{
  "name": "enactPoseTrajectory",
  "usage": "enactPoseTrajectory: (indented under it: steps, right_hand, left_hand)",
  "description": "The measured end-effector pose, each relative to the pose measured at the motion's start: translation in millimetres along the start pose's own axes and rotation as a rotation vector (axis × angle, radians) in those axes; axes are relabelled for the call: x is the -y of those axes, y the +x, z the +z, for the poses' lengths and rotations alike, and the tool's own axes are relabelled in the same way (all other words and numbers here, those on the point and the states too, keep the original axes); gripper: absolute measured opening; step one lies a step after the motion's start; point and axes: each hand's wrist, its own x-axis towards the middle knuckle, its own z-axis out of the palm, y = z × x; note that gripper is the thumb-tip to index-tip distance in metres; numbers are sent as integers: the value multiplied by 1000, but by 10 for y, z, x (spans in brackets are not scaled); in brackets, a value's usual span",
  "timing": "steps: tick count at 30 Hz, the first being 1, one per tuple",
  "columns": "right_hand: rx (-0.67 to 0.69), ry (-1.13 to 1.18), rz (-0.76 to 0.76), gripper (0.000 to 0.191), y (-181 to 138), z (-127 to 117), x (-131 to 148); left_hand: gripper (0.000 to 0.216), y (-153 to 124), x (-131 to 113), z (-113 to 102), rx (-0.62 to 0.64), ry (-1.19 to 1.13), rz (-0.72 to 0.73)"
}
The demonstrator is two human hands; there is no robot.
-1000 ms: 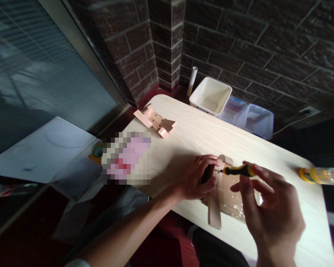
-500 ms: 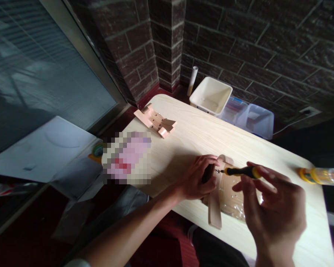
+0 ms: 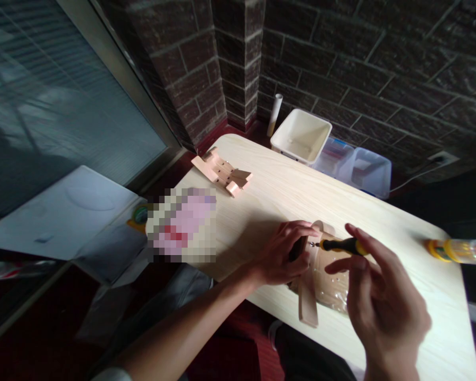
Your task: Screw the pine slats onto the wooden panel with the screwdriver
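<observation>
My left hand (image 3: 283,253) is closed around a dark piece at the edge of a wooden assembly (image 3: 321,280) lying near the front edge of the light wooden table (image 3: 285,196). My right hand (image 3: 381,301) pinches a yellow-and-black screwdriver (image 3: 339,245) between thumb and fingers. The screwdriver lies almost level, and its tip points left at the spot where my left fingers press. A wooden slat of the assembly sticks out toward me.
Loose wooden parts (image 3: 224,173) lie at the table's far left. A white tub (image 3: 300,136) stands at the back, clear plastic boxes (image 3: 355,166) beyond it. A bottle with a yellow cap (image 3: 456,250) lies at the right edge. Brick wall behind, glass on the left.
My right fingers have shifted on the screwdriver handle, the forefinger now raised higher over it. My left hand and the wooden assembly have stayed in place.
</observation>
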Motion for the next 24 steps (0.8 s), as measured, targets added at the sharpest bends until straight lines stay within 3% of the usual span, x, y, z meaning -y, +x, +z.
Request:
enactPoseTrajectory:
  steps: [10,17,24]
  right_hand:
    - [-17,24,69,31,-5,-80,-118]
    - [-125,225,107,21,3,58,-47]
    - [-27,337,182,26,12,26,72]
  left_hand:
    - [42,4,-24,7,-30,-8,0]
    - [42,15,-22,-3,-12,0,19]
    - [41,8,12,25,-30,12,42]
